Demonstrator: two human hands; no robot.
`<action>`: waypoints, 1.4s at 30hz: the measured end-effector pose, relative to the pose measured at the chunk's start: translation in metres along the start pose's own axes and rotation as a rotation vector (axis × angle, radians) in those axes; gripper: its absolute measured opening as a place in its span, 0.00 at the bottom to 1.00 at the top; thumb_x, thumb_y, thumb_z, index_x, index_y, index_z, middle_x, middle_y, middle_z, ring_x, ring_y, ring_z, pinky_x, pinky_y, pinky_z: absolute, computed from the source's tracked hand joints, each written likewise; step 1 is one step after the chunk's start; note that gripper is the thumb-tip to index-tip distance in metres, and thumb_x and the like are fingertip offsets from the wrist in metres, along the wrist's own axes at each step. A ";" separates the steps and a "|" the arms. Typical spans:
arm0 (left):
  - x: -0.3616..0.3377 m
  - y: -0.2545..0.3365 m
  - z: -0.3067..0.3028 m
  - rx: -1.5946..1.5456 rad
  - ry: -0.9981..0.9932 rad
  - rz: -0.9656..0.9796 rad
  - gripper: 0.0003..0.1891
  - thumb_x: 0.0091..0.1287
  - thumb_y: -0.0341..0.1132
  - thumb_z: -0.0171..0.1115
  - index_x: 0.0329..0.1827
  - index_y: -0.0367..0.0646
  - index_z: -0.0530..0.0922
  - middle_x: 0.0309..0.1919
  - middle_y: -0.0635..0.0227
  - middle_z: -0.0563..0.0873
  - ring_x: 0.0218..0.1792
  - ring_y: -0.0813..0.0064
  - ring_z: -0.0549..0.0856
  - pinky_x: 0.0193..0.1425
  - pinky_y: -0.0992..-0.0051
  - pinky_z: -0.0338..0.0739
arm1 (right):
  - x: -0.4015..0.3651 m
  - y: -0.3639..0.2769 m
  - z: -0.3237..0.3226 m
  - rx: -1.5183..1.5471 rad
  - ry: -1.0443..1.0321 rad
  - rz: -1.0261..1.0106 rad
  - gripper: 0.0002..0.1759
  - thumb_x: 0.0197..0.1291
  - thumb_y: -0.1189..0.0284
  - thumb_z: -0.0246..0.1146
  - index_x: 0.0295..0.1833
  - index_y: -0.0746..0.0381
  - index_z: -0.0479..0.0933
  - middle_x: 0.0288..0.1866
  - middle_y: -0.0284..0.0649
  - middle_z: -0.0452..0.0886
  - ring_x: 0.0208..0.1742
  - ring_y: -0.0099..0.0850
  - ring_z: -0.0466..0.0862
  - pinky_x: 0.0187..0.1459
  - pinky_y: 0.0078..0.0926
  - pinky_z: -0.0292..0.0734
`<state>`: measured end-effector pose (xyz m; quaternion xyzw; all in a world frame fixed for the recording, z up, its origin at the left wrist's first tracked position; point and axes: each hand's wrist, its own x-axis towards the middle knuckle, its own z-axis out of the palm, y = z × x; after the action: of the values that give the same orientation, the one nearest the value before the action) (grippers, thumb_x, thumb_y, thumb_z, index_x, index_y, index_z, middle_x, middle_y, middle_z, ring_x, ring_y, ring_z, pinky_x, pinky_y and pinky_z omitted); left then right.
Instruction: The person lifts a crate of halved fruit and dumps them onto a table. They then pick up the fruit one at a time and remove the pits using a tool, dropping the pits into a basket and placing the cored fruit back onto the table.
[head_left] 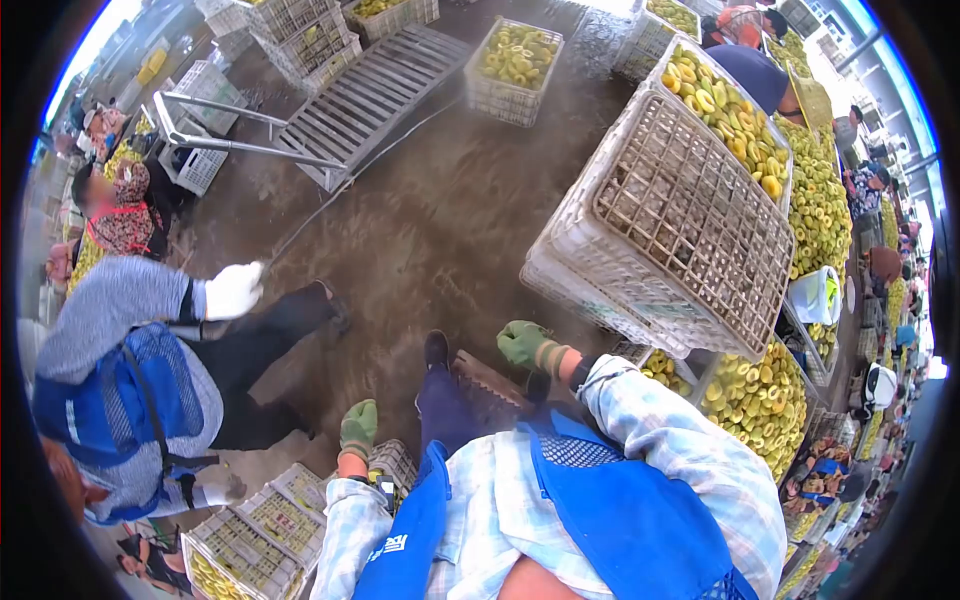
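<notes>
My left hand (pixel 358 428), in a green work glove, hangs low beside my body with its fingers curled and nothing visible in them. A plastic crate (pixel 393 462) lies close behind it, partly covered by my sleeve. My right hand (pixel 525 345), gloved the same way, is held forward in a loose fist, apart from any crate. Nearest to it on the right is a tall stack of white plastic crates (pixel 600 270). An upside-down or tilted lattice crate (pixel 690 200) faces me on this stack, with yellow-green cut fruit (pixel 725 115) behind it.
A co-worker in a blue vest (pixel 110 400) stands at left, one white-gloved hand (pixel 235 291) out. A slatted metal trolley (pixel 375 95) and a fruit crate (pixel 515 75) stand ahead on the wet floor (pixel 420 230). Covered crates (pixel 255 540) are at lower left, heaped fruit (pixel 760 405) at right.
</notes>
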<state>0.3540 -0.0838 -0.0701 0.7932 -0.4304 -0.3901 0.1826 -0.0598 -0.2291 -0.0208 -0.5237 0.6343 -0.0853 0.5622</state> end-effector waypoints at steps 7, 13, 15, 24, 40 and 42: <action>0.014 -0.017 -0.002 -0.215 -0.033 -0.238 0.17 0.67 0.39 0.60 0.53 0.39 0.83 0.47 0.60 0.88 0.49 0.70 0.85 0.57 0.72 0.76 | 0.023 -0.065 -0.009 -0.167 -0.022 0.028 0.09 0.59 0.66 0.57 0.35 0.58 0.81 0.25 0.34 0.79 0.25 0.23 0.77 0.32 0.26 0.73; 0.086 0.005 0.012 -0.253 -0.107 -0.154 0.19 0.67 0.39 0.59 0.57 0.38 0.80 0.53 0.58 0.85 0.55 0.68 0.82 0.62 0.71 0.73 | 0.072 -0.070 0.011 0.109 -0.090 0.232 0.09 0.60 0.66 0.59 0.40 0.60 0.80 0.27 0.32 0.80 0.26 0.23 0.78 0.29 0.25 0.73; 0.110 0.018 0.007 -0.307 -0.146 -0.156 0.19 0.68 0.38 0.59 0.58 0.38 0.80 0.54 0.57 0.84 0.57 0.68 0.82 0.63 0.71 0.73 | 0.085 -0.081 0.014 0.102 -0.092 0.284 0.09 0.60 0.67 0.60 0.41 0.60 0.80 0.27 0.31 0.80 0.25 0.23 0.78 0.28 0.25 0.73; 0.189 0.075 -0.022 -0.460 -0.172 -0.320 0.19 0.70 0.35 0.59 0.61 0.38 0.77 0.40 0.71 0.84 0.35 0.83 0.79 0.41 0.79 0.76 | 0.196 -0.082 0.012 -0.001 0.149 0.239 0.11 0.57 0.66 0.59 0.39 0.59 0.83 0.34 0.42 0.86 0.36 0.35 0.84 0.42 0.33 0.78; 0.337 0.051 0.133 -0.317 0.113 -0.477 0.26 0.70 0.42 0.59 0.68 0.41 0.70 0.46 0.70 0.81 0.42 0.80 0.78 0.47 0.78 0.75 | 0.546 -0.072 -0.146 -0.514 0.597 -0.119 0.26 0.61 0.57 0.55 0.59 0.62 0.75 0.55 0.57 0.79 0.59 0.54 0.77 0.59 0.45 0.71; 0.371 0.061 0.162 -0.402 0.142 -0.501 0.27 0.69 0.44 0.59 0.69 0.41 0.70 0.50 0.66 0.81 0.48 0.76 0.78 0.52 0.75 0.73 | 0.617 -0.024 -0.161 -0.615 0.633 -0.145 0.30 0.61 0.57 0.55 0.64 0.65 0.72 0.60 0.58 0.77 0.63 0.53 0.74 0.64 0.42 0.68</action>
<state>0.3157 -0.4170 -0.3052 0.8477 -0.1224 -0.4439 0.2636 -0.0638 -0.7855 -0.3322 -0.6576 0.7328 -0.0881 0.1509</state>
